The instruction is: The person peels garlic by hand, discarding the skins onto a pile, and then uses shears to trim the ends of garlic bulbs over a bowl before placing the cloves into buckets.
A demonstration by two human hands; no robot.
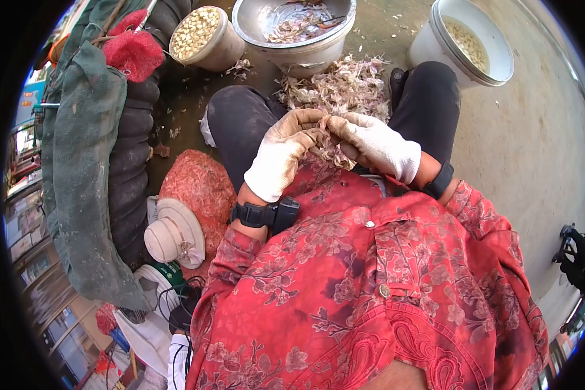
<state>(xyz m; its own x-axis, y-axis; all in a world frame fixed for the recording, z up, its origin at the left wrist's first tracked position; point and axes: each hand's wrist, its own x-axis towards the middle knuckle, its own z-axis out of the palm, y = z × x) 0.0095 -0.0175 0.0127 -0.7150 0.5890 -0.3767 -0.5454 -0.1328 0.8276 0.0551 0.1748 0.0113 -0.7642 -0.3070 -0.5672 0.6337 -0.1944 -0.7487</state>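
Note:
My left hand (285, 151) and my right hand (376, 142) wear white knitted gloves with stained brownish fingers. They meet above my lap, fingertips pinched together. Between them is garlic (323, 131) with purplish papery skin; the gloves cover most of it. More garlic skins (332, 155) hang just below the fingers. Past my hands, a heap of garlic skins (340, 84) lies on the ground between my knees.
Beyond the heap stands a metal basin (344, 32) with skins inside, set on a bucket. A bucket (218, 49) of peeled cloves is at left, a white bucket (428, 49) with cloves in liquid at right. A red mesh sack (198, 172) and hat (169, 234) lie at my left.

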